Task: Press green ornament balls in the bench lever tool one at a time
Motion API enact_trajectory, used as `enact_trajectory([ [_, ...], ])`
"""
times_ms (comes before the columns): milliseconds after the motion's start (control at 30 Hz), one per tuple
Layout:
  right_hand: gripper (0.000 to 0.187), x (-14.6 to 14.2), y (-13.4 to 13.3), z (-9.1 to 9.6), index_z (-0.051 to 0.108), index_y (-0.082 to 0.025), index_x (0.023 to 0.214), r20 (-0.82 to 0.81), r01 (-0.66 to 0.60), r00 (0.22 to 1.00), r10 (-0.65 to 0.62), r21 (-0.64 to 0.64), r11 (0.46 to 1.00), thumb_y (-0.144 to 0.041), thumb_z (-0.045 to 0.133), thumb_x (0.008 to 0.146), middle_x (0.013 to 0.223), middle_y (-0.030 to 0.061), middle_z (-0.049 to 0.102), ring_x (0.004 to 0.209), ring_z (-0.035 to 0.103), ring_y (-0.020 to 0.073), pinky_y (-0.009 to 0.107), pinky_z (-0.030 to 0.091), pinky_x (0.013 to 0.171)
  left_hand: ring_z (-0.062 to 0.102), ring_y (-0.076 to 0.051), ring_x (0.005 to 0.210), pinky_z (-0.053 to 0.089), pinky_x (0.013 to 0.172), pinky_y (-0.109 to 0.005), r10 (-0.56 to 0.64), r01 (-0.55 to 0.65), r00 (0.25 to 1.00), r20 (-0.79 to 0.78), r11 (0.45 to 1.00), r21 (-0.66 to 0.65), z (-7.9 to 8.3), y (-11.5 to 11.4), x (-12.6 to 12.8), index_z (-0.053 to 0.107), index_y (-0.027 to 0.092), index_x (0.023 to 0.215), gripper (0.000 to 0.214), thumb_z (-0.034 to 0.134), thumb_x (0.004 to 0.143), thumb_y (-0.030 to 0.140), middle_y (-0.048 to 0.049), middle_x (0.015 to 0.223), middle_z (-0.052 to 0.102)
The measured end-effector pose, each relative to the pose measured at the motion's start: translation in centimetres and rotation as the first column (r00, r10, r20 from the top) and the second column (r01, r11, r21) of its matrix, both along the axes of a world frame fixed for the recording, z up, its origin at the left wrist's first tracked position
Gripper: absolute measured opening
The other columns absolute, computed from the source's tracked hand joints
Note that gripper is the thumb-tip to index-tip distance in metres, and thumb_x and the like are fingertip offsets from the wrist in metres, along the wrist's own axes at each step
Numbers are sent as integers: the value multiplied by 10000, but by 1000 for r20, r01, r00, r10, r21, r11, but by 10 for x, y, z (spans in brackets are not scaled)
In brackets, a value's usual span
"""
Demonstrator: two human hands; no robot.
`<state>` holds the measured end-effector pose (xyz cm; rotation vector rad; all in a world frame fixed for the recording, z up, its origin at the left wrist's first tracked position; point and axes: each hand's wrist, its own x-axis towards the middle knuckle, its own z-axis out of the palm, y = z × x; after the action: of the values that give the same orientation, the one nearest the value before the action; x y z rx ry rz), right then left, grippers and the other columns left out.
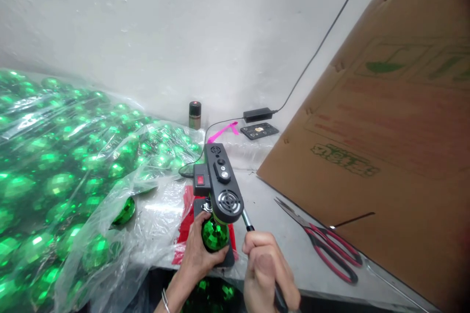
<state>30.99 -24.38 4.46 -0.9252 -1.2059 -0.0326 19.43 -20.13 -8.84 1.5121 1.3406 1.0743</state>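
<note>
Cups one green ball [215, 235] in the left hand [196, 254] under one black machine [220, 178], grips its single lever [246, 220] in the right hand [266, 269], one pair of scissors [326, 247] lying nearby on the desk [268, 215].

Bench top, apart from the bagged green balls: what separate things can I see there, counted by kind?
Black machine: 1 (right hand grips its lever)
Green ball in the left hand: 1
Red-handled scissors: 1
Power adapter: 1
Small can: 1
Flat black pad: 1
Cardboard sheet: 1
Total: 7
</note>
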Motion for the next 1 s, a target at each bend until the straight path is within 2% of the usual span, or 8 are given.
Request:
enact_trajectory([
  [333, 396, 1, -2, -6, 538, -219, 731, 8, -9, 1000, 9, -34, 999, -192, 474, 1121, 703, -16, 589, 568, 555, 114, 269, 391, 529, 696, -420, 1333, 536, 1182, -647, -4, 4, 1000, -25, 1000, -2, 2, 0, 1, 624, 175, 1365, 805, 871, 618, 345, -187, 1406, 720],
  [700, 411, 1, -1, -6, 506, -215, 729, 0, -13, 1000, 13, -17, 1000, -190, 456, 1136, 729, -26, 579, 597, 554, 97, 255, 404, 553, 703, -417, 1323, 532, 1181, -658, 8, -8, 1000, -6, 1000, 13, -4, 0, 3, 613, 189, 1369, 809, 876, 620, 342, -179, 1394, 729],
  [1000, 392, 2, 0, -13, 539, -216, 751, 1, -25, 1000, 25, -5, 1000, -188, 464, 1134, 707, -25, 569, 583, 543, 106, 258, 399, 545, 705, -410, 1325, 537, 1183, -646, 11, -10, 1000, -20, 1000, 27, -6, 1, 3, 610, 192, 1370, 803, 863, 627, 357, -175, 1392, 730],
])
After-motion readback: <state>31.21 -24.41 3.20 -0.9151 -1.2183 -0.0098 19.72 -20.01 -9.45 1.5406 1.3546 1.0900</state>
